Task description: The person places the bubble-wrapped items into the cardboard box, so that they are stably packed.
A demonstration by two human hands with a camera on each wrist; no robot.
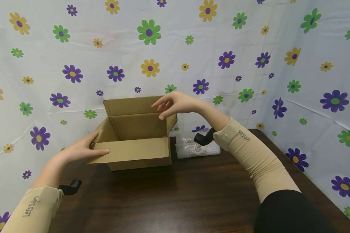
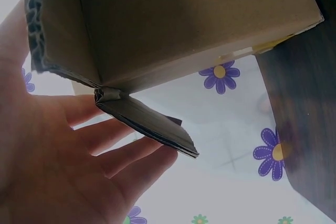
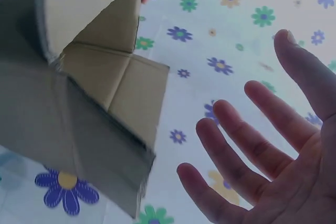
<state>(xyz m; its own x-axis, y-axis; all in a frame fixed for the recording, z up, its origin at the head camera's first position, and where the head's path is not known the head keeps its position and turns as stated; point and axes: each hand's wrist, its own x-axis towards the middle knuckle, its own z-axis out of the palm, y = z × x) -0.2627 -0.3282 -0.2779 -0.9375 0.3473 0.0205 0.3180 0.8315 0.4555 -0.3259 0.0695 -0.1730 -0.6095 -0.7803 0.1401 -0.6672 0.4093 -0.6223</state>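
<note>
An open cardboard box (image 1: 140,153) stands on the dark table with its flaps raised or spread. My left hand (image 1: 78,150) is at its left front corner, thumb over the front flap and fingers behind the left side flap. In the left wrist view, the left hand's (image 2: 89,156) fingers lie along the outside of a flap (image 2: 152,121). Above the box's right rear part hovers my right hand (image 1: 178,105), fingers loosely bent and holding nothing. The right wrist view shows the right hand (image 3: 262,166) with spread fingers, apart from the box (image 3: 31,98).
Bubble wrap (image 1: 196,149) lies flat on the table (image 1: 175,197), just right of the box. A flower-patterned cloth (image 1: 178,55) hangs behind the table and along its right side.
</note>
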